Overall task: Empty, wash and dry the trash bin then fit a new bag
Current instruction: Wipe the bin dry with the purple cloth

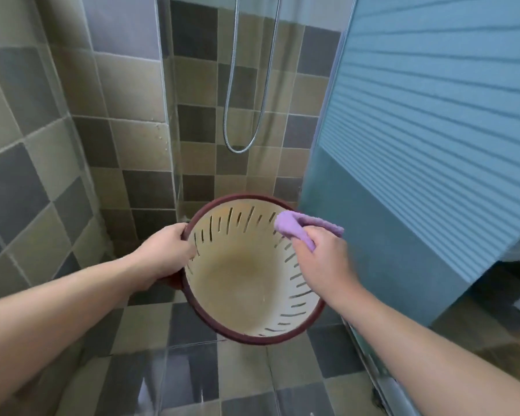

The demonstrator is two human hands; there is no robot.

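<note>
While the left hand point(165, 255) is gripping the bin point(246, 283) at its nine o'clock rim, fingers curled over the dark red edge, the right hand point(321, 262) is pinching a purple cloth point(294, 228) against the inner wall at two o'clock. Tilted toward the camera, the bin is hanging above the tiled floor point(222, 382), a shower hose point(246, 85) looping at twelve o'clock.

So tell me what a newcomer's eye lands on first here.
The cream bin with its dark red rim, tilted open toward the camera at centre. The left hand grips its rim while the right hand holds a purple cloth against the inner wall. A shower hose hangs behind.
</note>
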